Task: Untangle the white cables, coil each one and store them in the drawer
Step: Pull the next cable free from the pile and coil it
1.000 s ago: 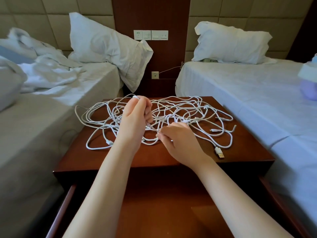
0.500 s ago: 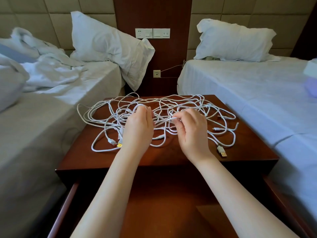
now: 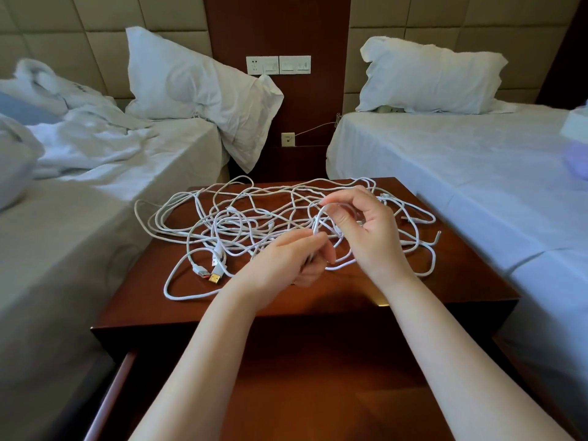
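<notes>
A tangle of white cables [image 3: 235, 224] is spread over the top of a dark wooden nightstand [image 3: 461, 281]. Two USB plugs [image 3: 214, 276] lie at the tangle's front left. My right hand [image 3: 366, 230] is raised over the middle of the pile and pinches a small loop of white cable between thumb and fingers. My left hand [image 3: 286, 265] is lower, just left of it, with its fingers closed on a strand of the same loop. The open drawer [image 3: 318, 393] lies below the nightstand's front edge, under my forearms.
A bed [image 3: 79, 249] with a rumpled duvet and a pillow [image 3: 197, 90] flanks the nightstand on the left. A made bed [image 3: 461, 160] with a pillow [image 3: 429, 78] stands on the right. Wall sockets [image 3: 278, 65] sit on the wooden panel behind.
My right hand has lifted a loop of cable out of the pile. My left hand has moved right and down to meet it. The plugs at the front left have shifted slightly.
</notes>
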`<state>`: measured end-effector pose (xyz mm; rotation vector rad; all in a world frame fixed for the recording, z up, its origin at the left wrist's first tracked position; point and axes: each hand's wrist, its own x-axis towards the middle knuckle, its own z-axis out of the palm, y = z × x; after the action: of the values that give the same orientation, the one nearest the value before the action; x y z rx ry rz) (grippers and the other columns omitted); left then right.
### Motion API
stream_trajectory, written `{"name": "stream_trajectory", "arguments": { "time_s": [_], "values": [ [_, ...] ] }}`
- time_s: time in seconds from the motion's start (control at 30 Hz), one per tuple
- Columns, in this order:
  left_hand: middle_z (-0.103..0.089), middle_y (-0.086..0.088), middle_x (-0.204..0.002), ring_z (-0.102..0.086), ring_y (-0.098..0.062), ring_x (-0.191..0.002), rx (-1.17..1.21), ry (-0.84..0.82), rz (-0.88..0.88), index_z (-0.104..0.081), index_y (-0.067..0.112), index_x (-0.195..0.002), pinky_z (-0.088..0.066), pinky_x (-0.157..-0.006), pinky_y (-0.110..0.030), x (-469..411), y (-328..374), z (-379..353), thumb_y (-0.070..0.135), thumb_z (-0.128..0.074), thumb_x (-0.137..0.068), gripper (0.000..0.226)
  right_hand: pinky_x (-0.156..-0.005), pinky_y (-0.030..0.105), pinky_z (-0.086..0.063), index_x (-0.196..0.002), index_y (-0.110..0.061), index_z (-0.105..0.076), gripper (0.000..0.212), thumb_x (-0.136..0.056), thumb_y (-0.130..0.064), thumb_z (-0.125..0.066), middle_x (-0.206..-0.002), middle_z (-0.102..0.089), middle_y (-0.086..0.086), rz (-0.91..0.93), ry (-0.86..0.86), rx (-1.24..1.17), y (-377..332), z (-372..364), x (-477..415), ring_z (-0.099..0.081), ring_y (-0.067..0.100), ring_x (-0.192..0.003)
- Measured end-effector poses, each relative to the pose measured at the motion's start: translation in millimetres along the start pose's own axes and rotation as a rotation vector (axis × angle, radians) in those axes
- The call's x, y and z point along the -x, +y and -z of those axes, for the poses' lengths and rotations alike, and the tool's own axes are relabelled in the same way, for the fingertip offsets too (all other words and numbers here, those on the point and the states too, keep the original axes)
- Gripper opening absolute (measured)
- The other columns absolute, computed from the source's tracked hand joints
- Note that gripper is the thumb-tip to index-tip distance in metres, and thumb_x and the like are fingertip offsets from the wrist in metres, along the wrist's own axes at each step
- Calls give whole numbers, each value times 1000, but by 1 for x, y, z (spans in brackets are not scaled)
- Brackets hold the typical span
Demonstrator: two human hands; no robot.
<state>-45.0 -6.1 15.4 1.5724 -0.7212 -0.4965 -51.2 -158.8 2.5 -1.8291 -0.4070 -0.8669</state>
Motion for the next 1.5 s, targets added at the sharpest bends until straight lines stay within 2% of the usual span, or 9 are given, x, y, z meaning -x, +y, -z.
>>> {"name": "stream_trajectory", "arguments": {
  "time_s": [0.27,0.4,0.47,0.63,0.87,1.03,1.17,1.33,1.5],
  "values": [
    [-43,-1,-52,-41,-11,-46,265,-154,-121,-61,5,-81,-40,-49,-21,5,8,4,20,-41,-95,29,-77,22,-51,-94,-43,-70,38,-94,-10,-51,-78,-69,-21,-210,-274,-156,3,-5,10,-65,2,-82],
    [-39,5,-50,-36,-7,-44,298,56,-212,-61,2,-84,-34,-46,-17,2,10,6,18,-39,-100,31,-58,22,-39,-62,-28,-62,40,-92,-3,-52,-57,-56,-3,-176,-385,103,12,-19,17,-49,9,-56],
    [-35,6,-50,-29,-7,-45,335,238,-235,-61,3,-85,-27,-45,-18,-1,9,10,15,-36,-103,33,-56,21,-35,-69,-11,-61,28,-96,-14,-55,-58,-55,-1,-102,-437,168,14,-27,22,-47,7,-54],
    [-39,5,-53,-33,-7,-48,536,535,-338,-56,4,-85,-30,-48,-19,-7,10,23,6,-31,-102,30,-68,25,-50,-115,-26,-69,23,-97,-30,-55,-78,-71,-7,-63,-518,304,13,-32,26,-63,8,-68],
    [-59,-4,-68,-58,-19,-64,-78,916,-312,-57,17,-77,-50,-69,-34,-12,-14,30,8,-35,-100,33,-88,39,-44,-93,-18,-69,21,-97,-31,-53,-72,-65,-6,10,-375,570,21,-32,25,-60,17,-66],
    [-64,-4,-79,-61,-14,-71,-501,1012,-255,-55,12,-71,-46,-67,-15,-12,-16,23,9,-36,-100,35,-78,32,-38,-84,-16,-65,25,-95,-25,-44,-78,-66,-5,111,-106,719,24,-35,25,-62,18,-75],
    [-62,-12,-83,-57,-26,-76,-746,907,-85,-49,9,-73,-45,-71,-35,-9,-17,28,11,-35,-100,30,-71,32,-39,-83,-18,-64,22,-95,-23,-47,-79,-65,-8,119,52,682,27,-30,22,-57,16,-74],
    [-53,-6,-77,-46,-16,-64,-808,693,68,-53,6,-84,-33,-53,-25,-6,-16,27,17,-33,-101,29,-69,33,-41,-90,-15,-68,18,-94,-21,-52,-80,-68,-6,118,192,601,28,-28,21,-54,14,-77],
    [-39,-1,-53,-33,-13,-48,-353,365,108,-51,7,-67,-30,-49,-27,-2,-8,19,25,-39,-102,41,-74,38,-53,-101,-9,-71,31,-97,-26,-45,-90,-72,-2,140,242,413,26,-22,18,-62,13,-84]
  ]
}}
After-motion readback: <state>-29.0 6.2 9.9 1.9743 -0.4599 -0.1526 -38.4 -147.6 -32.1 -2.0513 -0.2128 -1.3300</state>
